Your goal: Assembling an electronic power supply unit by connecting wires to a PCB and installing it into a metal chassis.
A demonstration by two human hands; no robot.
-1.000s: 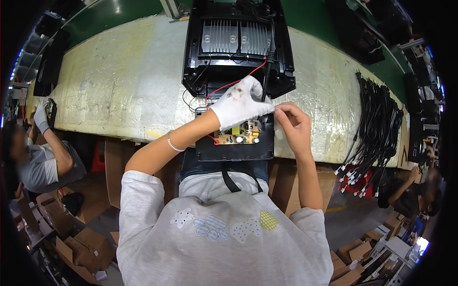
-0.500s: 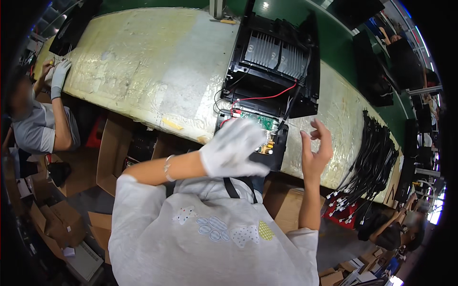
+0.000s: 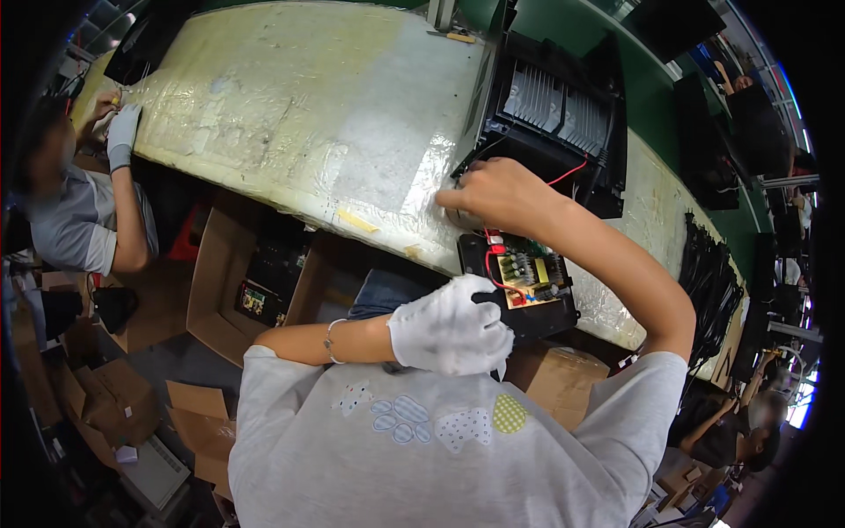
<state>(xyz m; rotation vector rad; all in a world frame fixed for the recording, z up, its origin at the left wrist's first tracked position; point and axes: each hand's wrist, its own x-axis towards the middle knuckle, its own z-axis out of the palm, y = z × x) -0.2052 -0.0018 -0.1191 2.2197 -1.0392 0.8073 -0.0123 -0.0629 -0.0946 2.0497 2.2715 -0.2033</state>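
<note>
A black housing with silver finned heat sinks [image 3: 563, 92] stands on the bench, a red wire crossing its near end. Against its near side lies a black panel [image 3: 537, 327] carrying a circuit board [image 3: 532, 275]. My bare right hand [image 3: 506, 195] reaches across above the board to the housing's left near corner. Its fingers are bent together, and what they hold is hidden. In a white glove, my left hand [image 3: 453, 327] is curled in front of my chest, just left of the panel; whatever is inside its fingers cannot be made out.
The plastic-covered bench [image 3: 290, 114] stretches to the left. A bundle of black cables [image 3: 709, 286] lies at the right. Below the bench edge stand an open cardboard box [image 3: 216, 290] with boards inside and another carton [image 3: 563, 383]. A co-worker [image 3: 84, 211] works at the far left.
My right hand has swung from open air at the right over to the housing's left corner, fingers closing. My left hand has drawn back from the board and curled. The view has shifted.
</note>
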